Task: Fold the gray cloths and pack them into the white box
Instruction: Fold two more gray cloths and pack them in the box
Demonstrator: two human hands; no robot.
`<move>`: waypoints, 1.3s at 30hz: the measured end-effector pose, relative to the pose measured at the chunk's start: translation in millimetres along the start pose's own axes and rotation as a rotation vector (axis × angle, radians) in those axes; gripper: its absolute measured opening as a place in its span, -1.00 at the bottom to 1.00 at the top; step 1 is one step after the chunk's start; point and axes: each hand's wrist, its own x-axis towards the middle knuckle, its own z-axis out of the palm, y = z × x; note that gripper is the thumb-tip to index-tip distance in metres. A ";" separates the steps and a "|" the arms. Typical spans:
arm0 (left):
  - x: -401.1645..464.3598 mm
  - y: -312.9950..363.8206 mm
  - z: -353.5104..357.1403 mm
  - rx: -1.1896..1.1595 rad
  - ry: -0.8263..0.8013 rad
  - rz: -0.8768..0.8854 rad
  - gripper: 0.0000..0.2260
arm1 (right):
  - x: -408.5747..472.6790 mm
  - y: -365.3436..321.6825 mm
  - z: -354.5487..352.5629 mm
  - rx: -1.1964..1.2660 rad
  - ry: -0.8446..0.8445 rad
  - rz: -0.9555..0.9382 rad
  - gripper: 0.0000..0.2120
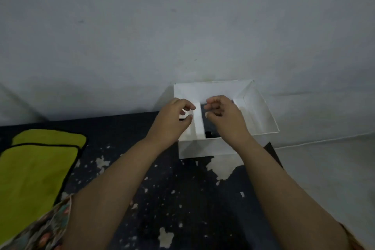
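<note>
White box (257,107) beneath curled fingers (187,105)

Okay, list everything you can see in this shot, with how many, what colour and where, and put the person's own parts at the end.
white box: one, white, open, far edge of the dark surface against the wall; something dark shows inside, too hidden to identify
white strip: one, white, upright inside the box between the hands
cloths: two, yellow-green with dark edging, overlapping, left on the surface
surface: one, dark blue-black with pale worn patches
wall: one, pale grey, behind the box
patterned sleeve: one, multicoloured, bottom left
left hand: one, fingers curled, over the box's left part
right hand: one, fingers curled, over the box's middle
</note>
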 end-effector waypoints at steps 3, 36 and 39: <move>-28.5 -13.4 -36.4 0.017 0.019 0.028 -0.83 | -19.6 -25.1 37.3 0.059 0.002 -0.002 -0.76; -381.2 -318.7 -216.6 0.493 -0.424 -0.222 -0.67 | -232.8 11.8 448.6 -0.613 -0.659 -0.132 -0.58; -377.0 -323.6 -216.4 0.495 -0.399 -0.185 -0.68 | -232.2 11.1 449.7 -0.687 -0.668 -0.194 -0.56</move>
